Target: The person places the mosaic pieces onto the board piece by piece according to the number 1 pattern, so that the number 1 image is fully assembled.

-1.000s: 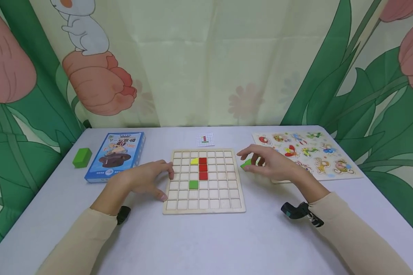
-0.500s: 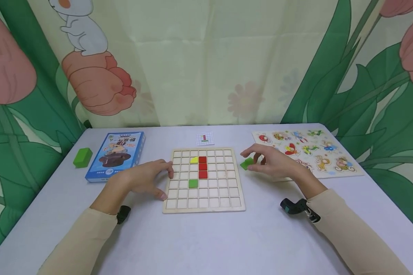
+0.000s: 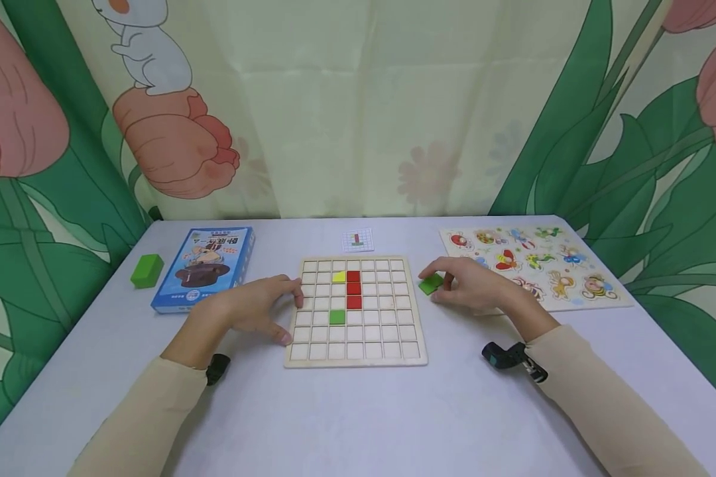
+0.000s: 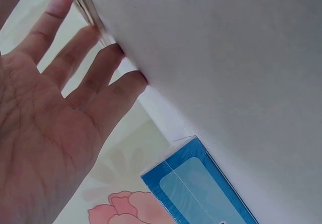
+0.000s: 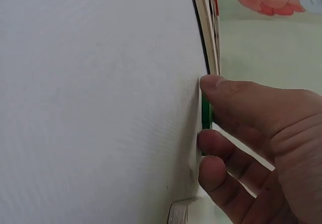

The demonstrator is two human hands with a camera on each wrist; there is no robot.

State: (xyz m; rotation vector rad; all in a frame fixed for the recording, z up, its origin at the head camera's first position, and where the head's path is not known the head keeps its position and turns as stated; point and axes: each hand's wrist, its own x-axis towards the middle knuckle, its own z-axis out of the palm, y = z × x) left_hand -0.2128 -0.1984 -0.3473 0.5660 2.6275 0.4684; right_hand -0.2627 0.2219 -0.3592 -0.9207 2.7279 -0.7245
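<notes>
In the head view my left hand (image 3: pixel 261 306) rests against the left edge of a wooden grid board (image 3: pixel 358 364). Its thumb is at the lower left side and its fingers lie along the upper left edge. The board carries a column of red tiles (image 3: pixel 353 289), a yellow tile (image 3: pixel 339 277) and a green tile (image 3: pixel 337 317). Right of the board, my right hand (image 3: pixel 468 285) pinches at flat green tiles (image 3: pixel 431 283) lying on the table. The right wrist view shows the thumb and fingertips at either end of their green edge (image 5: pixel 206 110), close to the tabletop.
Behind the board lies a small pattern card (image 3: pixel 357 240). A blue box (image 3: pixel 201 270) and a green block (image 3: pixel 146 271) stand to the left. An animal picture board (image 3: pixel 531 265) lies at the right, partly behind my right hand. A patterned curtain (image 3: pixel 334 132) hangs behind the table.
My right fingers have drawn in around the green tiles, with the thumb coming closer to them. The left hand and the board stay in place.
</notes>
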